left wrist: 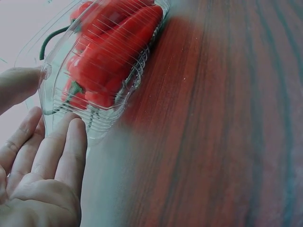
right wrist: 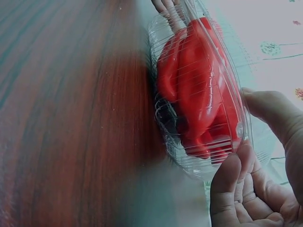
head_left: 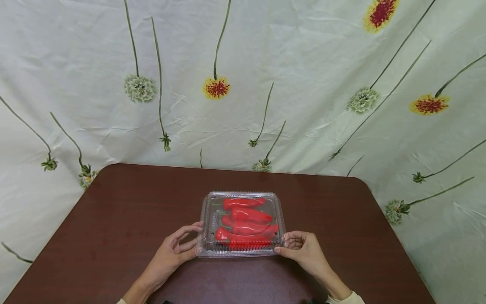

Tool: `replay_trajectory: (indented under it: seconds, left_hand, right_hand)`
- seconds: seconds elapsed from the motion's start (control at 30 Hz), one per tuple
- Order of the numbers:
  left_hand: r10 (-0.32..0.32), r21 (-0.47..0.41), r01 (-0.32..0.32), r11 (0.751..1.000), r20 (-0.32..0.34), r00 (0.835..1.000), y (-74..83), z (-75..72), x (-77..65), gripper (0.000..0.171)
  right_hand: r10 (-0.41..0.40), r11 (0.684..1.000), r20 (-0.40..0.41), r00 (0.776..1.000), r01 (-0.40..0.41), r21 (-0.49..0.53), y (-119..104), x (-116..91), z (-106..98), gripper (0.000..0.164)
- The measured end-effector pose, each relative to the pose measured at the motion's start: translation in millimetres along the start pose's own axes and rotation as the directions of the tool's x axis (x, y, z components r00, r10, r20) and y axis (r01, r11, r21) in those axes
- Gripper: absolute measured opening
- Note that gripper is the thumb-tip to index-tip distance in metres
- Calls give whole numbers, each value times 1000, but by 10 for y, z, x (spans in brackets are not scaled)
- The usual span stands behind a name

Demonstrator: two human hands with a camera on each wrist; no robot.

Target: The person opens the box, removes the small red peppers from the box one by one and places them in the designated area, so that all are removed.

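A clear plastic clamshell box [head_left: 243,252] with red peppers [head_left: 250,228] inside is at the middle of the table, its lid down over them. My left hand [head_left: 172,249] holds its left side near the front corner. In the left wrist view, the thumb is on the rim and the fingers [left wrist: 73,151] lie against the ridged side below. At the opposite side, my right hand [head_left: 305,251] pinches the rim, thumb at the front right corner and fingers [right wrist: 227,175] bent beneath the edge. Green stems [left wrist: 73,90] show through the plastic. Whether the box's base touches the table I cannot tell.
The dark reddish-brown table [head_left: 152,190] has rounded far corners. Behind it and along both sides hangs a pale cloth [head_left: 243,55] printed with flowers.
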State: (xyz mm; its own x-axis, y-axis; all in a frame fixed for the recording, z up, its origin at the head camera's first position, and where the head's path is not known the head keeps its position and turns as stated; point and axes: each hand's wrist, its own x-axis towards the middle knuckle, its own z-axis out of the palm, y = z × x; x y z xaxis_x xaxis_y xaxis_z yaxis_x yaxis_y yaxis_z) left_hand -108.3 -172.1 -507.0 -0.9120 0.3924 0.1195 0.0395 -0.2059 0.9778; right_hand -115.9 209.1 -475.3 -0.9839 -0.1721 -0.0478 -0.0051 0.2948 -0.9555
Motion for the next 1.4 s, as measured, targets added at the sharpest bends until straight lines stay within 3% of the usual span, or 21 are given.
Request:
replay_trajectory:
  seconds: [0.43, 0.8, 1.0, 1.2, 1.4]
  left_hand:
    - [-17, 17, 17, 1000, -11, 1000, 14, 6, 1, 49]
    - [15, 1, -15, 1000, 5, 1000, 25, 18, 21, 50]
    - [47, 89, -46, 995, -9, 999, 40, 13, 31, 53]
    - [35, 160, -31, 987, -25, 999, 63, 9, 46, 59]
    - [51, 219, -51, 974, 5, 999, 84, -4, 66, 64]
  right_hand:
    - [-97, 995, 97, 991, 97, 1, 67, 29, -17, 24]
    - [-78, 996, 150, 986, 82, -18, 42, 19, -69, 23]
    - [-32, 999, 156, 987, 31, 10, 9, -26, -109, 20]
    - [-96, 994, 196, 976, 82, 77, -11, -80, -154, 17]
    - [-114, 990, 212, 971, 94, 101, -26, -91, -162, 20]
